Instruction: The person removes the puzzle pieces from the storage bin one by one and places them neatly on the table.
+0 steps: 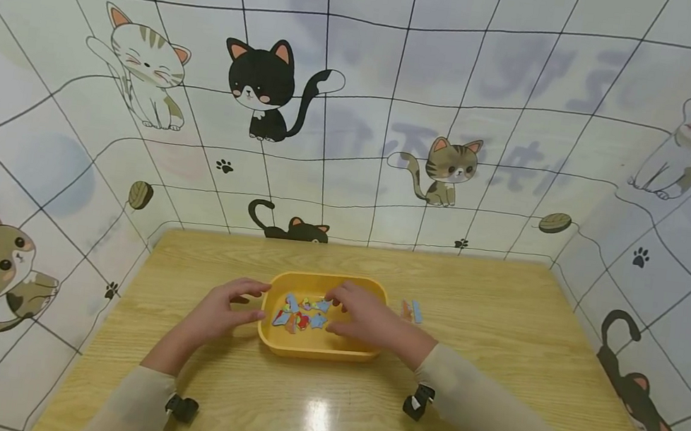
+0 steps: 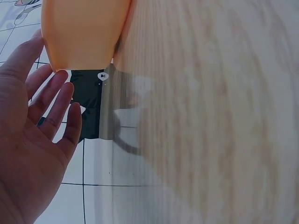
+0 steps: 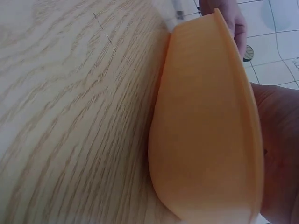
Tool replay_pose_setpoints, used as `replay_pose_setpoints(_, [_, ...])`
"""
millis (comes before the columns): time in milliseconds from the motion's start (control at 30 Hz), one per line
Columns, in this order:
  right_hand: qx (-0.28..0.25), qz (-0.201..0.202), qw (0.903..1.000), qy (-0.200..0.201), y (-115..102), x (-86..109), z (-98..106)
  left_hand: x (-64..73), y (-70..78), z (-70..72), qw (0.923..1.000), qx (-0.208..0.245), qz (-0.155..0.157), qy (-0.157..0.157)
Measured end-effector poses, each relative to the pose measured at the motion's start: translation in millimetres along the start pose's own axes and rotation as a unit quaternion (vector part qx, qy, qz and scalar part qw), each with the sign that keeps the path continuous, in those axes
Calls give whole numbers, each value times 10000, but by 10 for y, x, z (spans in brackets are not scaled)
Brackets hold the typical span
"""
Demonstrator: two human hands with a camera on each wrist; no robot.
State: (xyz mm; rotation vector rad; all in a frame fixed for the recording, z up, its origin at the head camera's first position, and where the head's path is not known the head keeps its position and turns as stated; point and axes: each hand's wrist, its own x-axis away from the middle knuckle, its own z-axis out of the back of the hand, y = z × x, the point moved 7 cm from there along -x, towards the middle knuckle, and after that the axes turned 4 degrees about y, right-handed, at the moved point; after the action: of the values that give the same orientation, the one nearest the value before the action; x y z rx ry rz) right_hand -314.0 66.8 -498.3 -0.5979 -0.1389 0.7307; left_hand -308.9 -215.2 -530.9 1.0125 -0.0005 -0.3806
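Note:
A yellow plastic tray (image 1: pixel 320 353) stands on the wooden table, with several small colourful flat pieces (image 1: pixel 301 321) lying in its left half, one of them a blue star (image 1: pixel 318 321). My left hand (image 1: pixel 224 310) is at the tray's left end, its thumb and fingers spread apart and the fingertips right at the rim. In the left wrist view, the palm of the left hand (image 2: pixel 37 121) shows nothing in it. My right hand (image 1: pixel 366 317) reaches over the tray's right side, fingers bent loosely downward near the pieces. The tray's wall (image 3: pixel 205 112) hides its fingertips in the right wrist view.
Right of the tray, a few small orange and blue pieces (image 1: pixel 411 311) lie on the table (image 1: pixel 477 294). White walls with a grid and cartoon cats (image 1: pixel 264 89) enclose the table at the back and on both sides.

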Motion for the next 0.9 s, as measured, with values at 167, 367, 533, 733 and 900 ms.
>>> replay_pose_setpoints(167, [-92,-221,9995,-229,71,-135,-172,-1,7,0,10000,9,-5,-13])
replay_pose_setpoints(367, [55,60,9997,-239,73,-231,-286,0,7,-1,10000,62,-1,12])
replay_pose_setpoints(533, [246,-24,9993,-275,77,-252,-335,0,16,-3,10000,60,5,22])
replay_pose_setpoints(733, [150,-177,9993,-293,107,-279,-368,-3,24,2,10000,44,51,33])
replay_pose_setpoints(900, [144,-212,9992,-323,118,-289,-381,2,20,-1,9999,45,95,16])
